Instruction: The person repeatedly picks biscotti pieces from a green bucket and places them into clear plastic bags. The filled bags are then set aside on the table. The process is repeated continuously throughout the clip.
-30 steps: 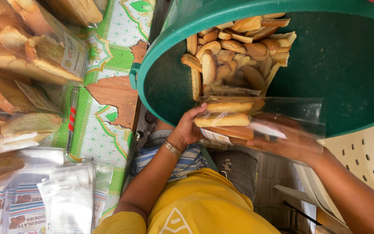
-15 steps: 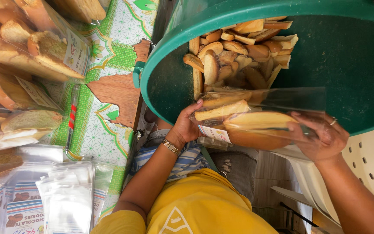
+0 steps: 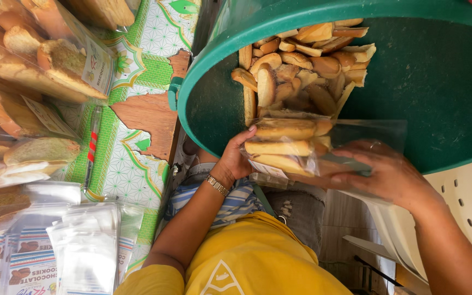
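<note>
We hold a clear bag [image 3: 323, 150] at the rim of the green tub [image 3: 427, 93], both hands clamped on it. Our left hand [image 3: 239, 158] grips the end where three rusks [image 3: 282, 145] lie stacked inside; our right hand [image 3: 381, 172] clasps the other end, fingers wrapped over the plastic. More rusks are heaped in the tub just beyond the bag. On the desk [image 3: 137, 114] to our left lie filled packs [image 3: 34, 71], a pen [image 3: 90, 147] and a stack of empty bags [image 3: 83, 246].
</note>
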